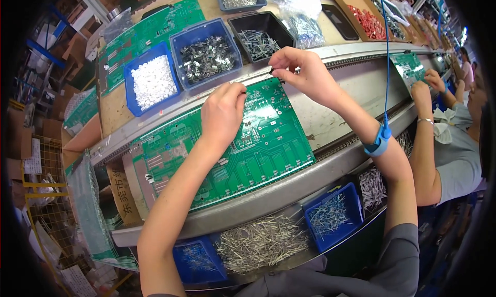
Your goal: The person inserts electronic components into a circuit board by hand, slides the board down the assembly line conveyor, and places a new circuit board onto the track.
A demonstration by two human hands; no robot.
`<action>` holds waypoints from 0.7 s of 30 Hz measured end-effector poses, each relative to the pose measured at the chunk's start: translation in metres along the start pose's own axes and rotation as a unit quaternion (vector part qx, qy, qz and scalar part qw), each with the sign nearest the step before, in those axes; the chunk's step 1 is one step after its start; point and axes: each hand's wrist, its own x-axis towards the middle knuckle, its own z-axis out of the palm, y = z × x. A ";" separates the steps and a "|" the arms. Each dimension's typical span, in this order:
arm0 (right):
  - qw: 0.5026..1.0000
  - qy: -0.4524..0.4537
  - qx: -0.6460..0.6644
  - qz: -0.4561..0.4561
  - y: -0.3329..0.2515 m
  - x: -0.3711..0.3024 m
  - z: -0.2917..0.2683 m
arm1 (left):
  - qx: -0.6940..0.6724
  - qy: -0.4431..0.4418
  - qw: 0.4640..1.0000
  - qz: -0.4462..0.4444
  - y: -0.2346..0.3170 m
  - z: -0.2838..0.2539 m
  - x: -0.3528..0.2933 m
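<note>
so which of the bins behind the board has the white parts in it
The blue bin farthest left, beside the left hand; the other bins hold grey metal parts.

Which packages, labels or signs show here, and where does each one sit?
Clear plastic bag: top centre on the bench, crumpled, holding small metal parts.
Brown cardboard sign: lower left beside the conveyor, upright strip with dark characters.
White paper sheet: far left, hanging on yellow wire mesh.

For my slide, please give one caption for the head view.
Left hand rests on a green circuit board; right hand pinches a small dark component above its far edge.
</note>
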 end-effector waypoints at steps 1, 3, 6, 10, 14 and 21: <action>1.000 -0.002 -0.009 -0.001 -0.001 -0.001 0.001 | -0.007 0.001 1.000 0.000 0.000 -0.001 0.000; 1.000 -0.005 -0.020 -0.002 -0.003 -0.002 0.001 | 0.003 0.002 1.000 0.019 0.000 -0.002 0.001; 0.998 -0.026 -0.057 -0.002 -0.006 -0.003 0.004 | 0.015 -0.006 0.999 0.030 0.001 -0.003 0.000; 0.999 -0.029 -0.046 -0.001 -0.005 -0.005 0.013 | 0.016 -0.029 0.999 0.014 0.003 -0.007 0.000; 0.998 -0.036 -0.051 -0.001 -0.005 -0.004 0.020 | -0.035 -0.032 0.999 -0.027 0.005 -0.018 0.000; 0.991 -0.063 -0.116 -0.014 -0.010 0.000 0.024 | 0.110 -0.110 0.987 0.035 0.013 -0.052 -0.006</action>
